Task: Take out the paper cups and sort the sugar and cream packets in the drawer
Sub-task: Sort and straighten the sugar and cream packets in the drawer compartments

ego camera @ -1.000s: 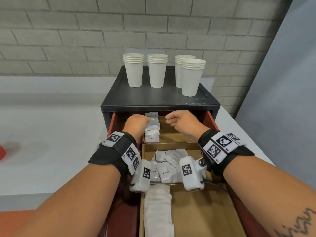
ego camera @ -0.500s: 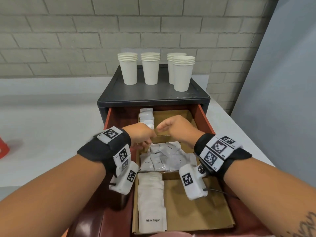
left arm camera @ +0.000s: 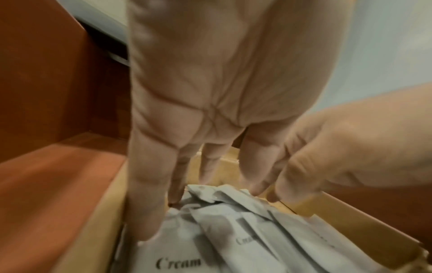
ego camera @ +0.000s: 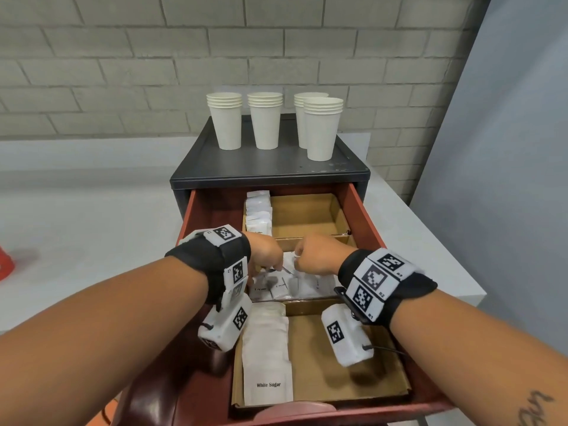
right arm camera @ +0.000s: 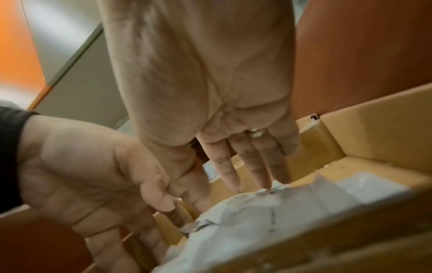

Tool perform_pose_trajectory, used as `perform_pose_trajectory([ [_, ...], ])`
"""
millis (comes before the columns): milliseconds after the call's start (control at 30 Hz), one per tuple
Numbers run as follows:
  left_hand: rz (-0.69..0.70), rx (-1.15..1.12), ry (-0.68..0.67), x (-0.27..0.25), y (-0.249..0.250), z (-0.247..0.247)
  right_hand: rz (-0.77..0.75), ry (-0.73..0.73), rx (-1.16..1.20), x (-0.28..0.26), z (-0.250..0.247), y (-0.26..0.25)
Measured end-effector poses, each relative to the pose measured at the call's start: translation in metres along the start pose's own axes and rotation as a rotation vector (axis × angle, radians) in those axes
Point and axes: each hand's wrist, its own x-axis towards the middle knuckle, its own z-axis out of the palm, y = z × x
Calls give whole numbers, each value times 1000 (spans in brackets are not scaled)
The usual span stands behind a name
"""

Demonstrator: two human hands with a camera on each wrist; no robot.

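Observation:
Several stacks of white paper cups (ego camera: 265,124) stand on the black cabinet top (ego camera: 264,169). Below it the red drawer (ego camera: 362,216) is pulled out, with three cardboard compartments. My left hand (ego camera: 270,265) and right hand (ego camera: 302,265) reach side by side into the middle compartment. Loose white cream packets (ego camera: 282,289) lie jumbled there. In the left wrist view my left fingers (left arm camera: 149,212) point straight down and touch the cream packets (left arm camera: 233,230). In the right wrist view my right fingers (right arm camera: 278,171) are also straight, with their tips on the packets (right arm camera: 257,212). Neither hand holds a packet.
White sugar packets (ego camera: 266,355) lie in a row along the left of the front compartment. More white packets (ego camera: 258,213) line the left of the back compartment. The rest of both is bare cardboard. A grey counter (ego camera: 76,229) lies to the left and a brick wall behind.
Both hands have drawn back from the rear compartment to the middle one and lowered onto the cream packets. The view has pulled back, so the front of the drawer shows.

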Motion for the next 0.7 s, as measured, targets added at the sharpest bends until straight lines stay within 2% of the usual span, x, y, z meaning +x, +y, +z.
perform_pose_trajectory([
  [167, -22, -114, -123, 7, 4, 1, 77, -234, -95, 3, 7, 9],
  [267, -79, -148, -131, 6, -1, 4, 69, -215, -150, 5, 13, 9],
  [333, -22, -228, -116, 14, -8, 5, 67, -192, -127, 7, 15, 10],
  [400, 34, -458, -131, 15, -12, 3, 62, -162, -116, 7, 15, 10],
  [467, 32, -627, -109, 12, -13, -2, 22, -105, -154, 7, 17, 8],
  [567, -5, -634, -77, 9, -15, -8, -84, -51, -216, 7, 20, 0],
  [700, -68, -563, -118, 3, -7, -7, -118, -109, -291, 12, 23, -5],
])
